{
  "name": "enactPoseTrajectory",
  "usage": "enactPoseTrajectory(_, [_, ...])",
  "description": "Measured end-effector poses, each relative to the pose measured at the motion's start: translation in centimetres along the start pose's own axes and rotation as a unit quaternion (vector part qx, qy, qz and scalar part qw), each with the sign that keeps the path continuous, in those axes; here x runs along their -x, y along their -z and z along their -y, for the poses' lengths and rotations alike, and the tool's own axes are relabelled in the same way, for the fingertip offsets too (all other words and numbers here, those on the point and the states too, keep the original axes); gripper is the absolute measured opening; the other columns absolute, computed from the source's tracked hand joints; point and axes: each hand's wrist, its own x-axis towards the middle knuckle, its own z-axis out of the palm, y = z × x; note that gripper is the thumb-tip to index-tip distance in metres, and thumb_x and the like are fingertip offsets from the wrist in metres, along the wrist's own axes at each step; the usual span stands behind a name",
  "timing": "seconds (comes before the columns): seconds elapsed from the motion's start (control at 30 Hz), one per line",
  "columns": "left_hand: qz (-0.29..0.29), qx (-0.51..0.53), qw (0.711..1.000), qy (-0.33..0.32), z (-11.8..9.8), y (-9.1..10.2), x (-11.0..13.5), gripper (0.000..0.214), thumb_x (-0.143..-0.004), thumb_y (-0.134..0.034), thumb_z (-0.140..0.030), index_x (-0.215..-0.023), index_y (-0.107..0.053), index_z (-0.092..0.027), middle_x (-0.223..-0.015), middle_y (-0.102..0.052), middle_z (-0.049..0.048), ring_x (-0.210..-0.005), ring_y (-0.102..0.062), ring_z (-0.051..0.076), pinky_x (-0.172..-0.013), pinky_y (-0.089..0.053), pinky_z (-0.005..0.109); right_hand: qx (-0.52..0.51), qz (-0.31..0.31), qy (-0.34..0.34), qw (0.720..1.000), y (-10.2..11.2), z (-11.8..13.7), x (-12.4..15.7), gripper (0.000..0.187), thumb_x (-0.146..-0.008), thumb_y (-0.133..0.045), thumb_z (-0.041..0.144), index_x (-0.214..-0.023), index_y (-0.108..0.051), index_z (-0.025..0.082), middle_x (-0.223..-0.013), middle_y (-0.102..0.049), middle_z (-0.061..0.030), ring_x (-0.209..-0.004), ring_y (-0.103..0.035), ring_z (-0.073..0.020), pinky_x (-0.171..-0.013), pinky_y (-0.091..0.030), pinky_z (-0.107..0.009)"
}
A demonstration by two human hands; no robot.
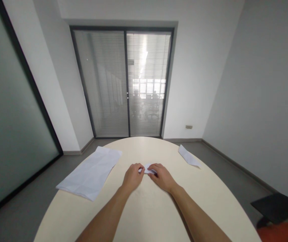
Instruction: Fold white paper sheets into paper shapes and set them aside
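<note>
A small folded piece of white paper (147, 169) lies low over the middle of the table, between my two hands. My left hand (133, 175) pinches its left end between thumb and fingers. On the other side, my right hand (162, 176) grips the right end, fingers curled over the top. Much of the paper is covered by the fingers, so its full shape is hidden. Both forearms reach in from the near edge.
Creased white sheets (91, 173) lie at the table's left. A folded white paper strip (188, 157) rests near the right edge. The pale table (144, 215) has a rounded far edge. A dark chair part (277, 206) stands at lower right, beside something orange-red (282, 232).
</note>
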Motion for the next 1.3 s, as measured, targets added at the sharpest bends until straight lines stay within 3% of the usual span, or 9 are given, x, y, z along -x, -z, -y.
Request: enactPoseTrajectory(1.3, [0.012, -0.007, 1.0, 0.011, -0.29, 0.2, 0.01, 0.016, -0.092, -0.052, -0.024, -0.089, -0.067, -0.021, -0.091, -0.069, 0.0033, -0.088, -0.059, 0.018, -0.081, -0.044, 0.029, 0.0, -0.001, 0.0, 1.0, 0.19, 0.2, -0.01, 0.021, -0.087, -0.061, 0.025, -0.106, -0.068, 0.023, -0.104, -0.07, -0.007, -0.1, -0.06, -0.0237, -0.09, -0.046, -0.038])
